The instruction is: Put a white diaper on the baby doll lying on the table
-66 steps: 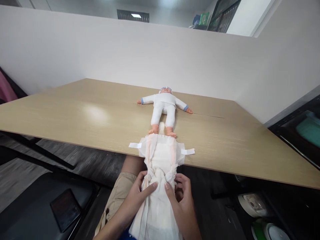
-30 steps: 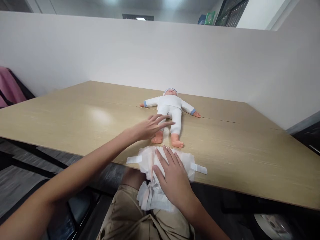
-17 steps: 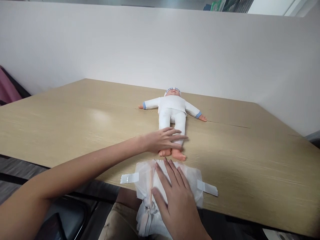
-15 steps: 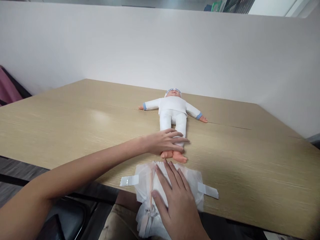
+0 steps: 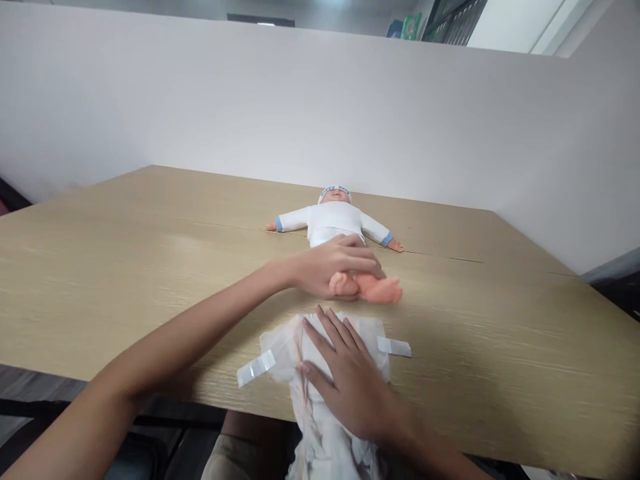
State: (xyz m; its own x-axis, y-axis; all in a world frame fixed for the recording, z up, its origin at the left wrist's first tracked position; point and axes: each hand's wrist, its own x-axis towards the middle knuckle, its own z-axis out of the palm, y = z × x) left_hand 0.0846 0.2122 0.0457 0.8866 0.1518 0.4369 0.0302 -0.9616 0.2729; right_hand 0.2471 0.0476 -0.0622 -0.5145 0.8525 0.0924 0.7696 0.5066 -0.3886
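Observation:
A baby doll (image 5: 336, 219) in a white top with blue cuffs and a printed headband lies on its back, arms spread. My left hand (image 5: 345, 263) is wrapped round the doll's lower legs, and its bare feet (image 5: 375, 288) stick out on the near side, lifted a little. Nearer to me an unfolded white diaper (image 5: 280, 337) lies at the table's front edge, its lower part hanging over. Both of its tape tabs are spread sideways. My right hand (image 5: 345, 377) rests flat on the diaper with fingers stretched.
The wooden table (image 5: 125, 267) has a seam running across it behind the doll. A white partition wall (image 5: 250, 100) rises at the far edge. Below the front edge, my knee (image 5: 233, 457) and a dark chair show.
My left hand has closed round the doll's legs and raised the feet off the table. My right hand and the diaper have shifted a little farther onto the table. The view has shifted slightly.

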